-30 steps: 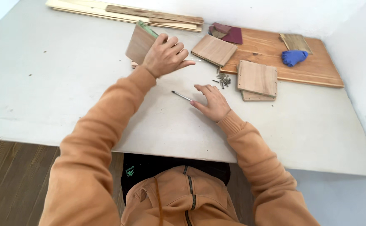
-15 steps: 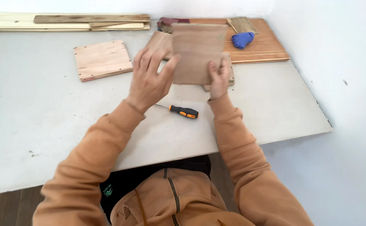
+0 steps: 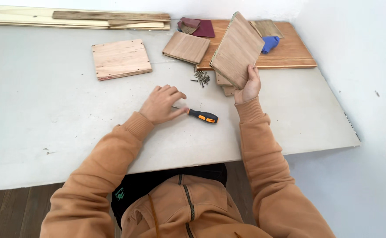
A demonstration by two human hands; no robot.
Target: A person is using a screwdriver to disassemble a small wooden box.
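The right hand (image 3: 249,86) holds a wood board (image 3: 237,49) up by one corner, so it could slip, while the left hand (image 3: 161,105) rests loosely curled on the screwdriver (image 3: 199,116).

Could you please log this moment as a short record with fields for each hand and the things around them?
Left hand: resting on the screwdriver, over its shaft
Right hand: holding a wood panel raised and tilted
Table: grey board
Screws: small loose pile
Square board: lying flat
Far edge: long planks
Blue object: on a large board
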